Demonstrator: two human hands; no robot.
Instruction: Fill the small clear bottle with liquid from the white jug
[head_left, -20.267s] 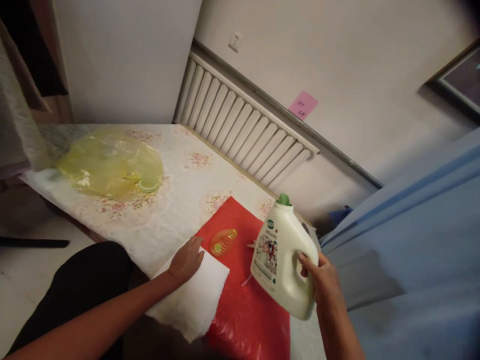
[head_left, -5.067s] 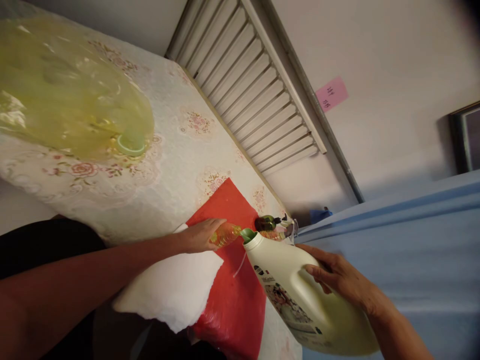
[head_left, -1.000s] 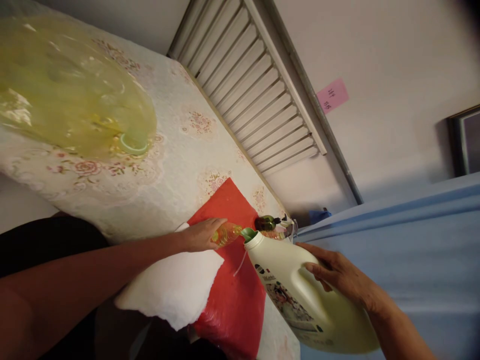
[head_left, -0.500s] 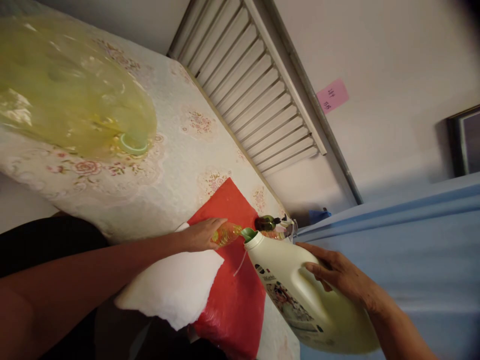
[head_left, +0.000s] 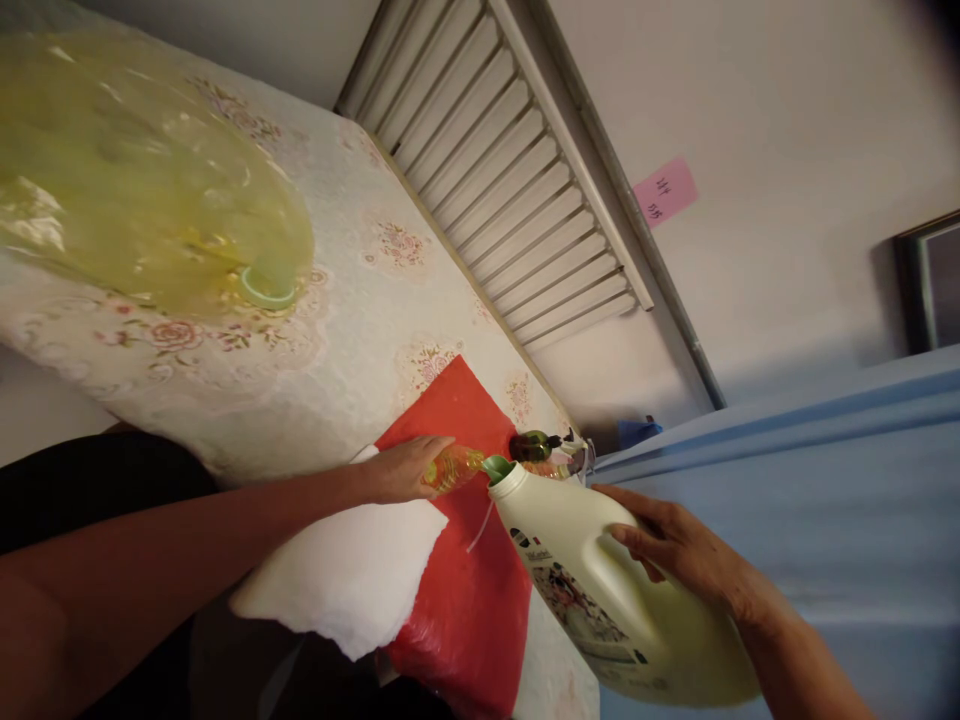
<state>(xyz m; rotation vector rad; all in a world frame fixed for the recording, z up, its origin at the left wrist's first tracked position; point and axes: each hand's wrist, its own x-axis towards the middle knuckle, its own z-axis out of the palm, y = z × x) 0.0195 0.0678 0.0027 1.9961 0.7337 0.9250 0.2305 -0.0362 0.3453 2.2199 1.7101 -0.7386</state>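
My right hand (head_left: 686, 548) grips the handle of a large pale green detergent jug (head_left: 637, 630), which is tilted with its mouth toward the left. The jug's green pouring spout (head_left: 496, 467) meets the mouth of a small clear plastic bottle (head_left: 456, 466); whether they touch I cannot tell. Yellow liquid shows inside this bottle. My left hand (head_left: 405, 468) is wrapped round the bottle's body, its fingers partly hidden. Below both lies a red plastic-covered pad (head_left: 469, 600), with a white cloth or paper (head_left: 360, 575) over its left part.
A dark green bottle (head_left: 532, 445) with a black top stands just behind the spout. A big yellow plastic bag (head_left: 150, 180) with something inside lies at the far left of the flowered tablecloth (head_left: 337, 330). Beyond the edge are a radiator (head_left: 510, 190) and blue curtain (head_left: 825, 500).
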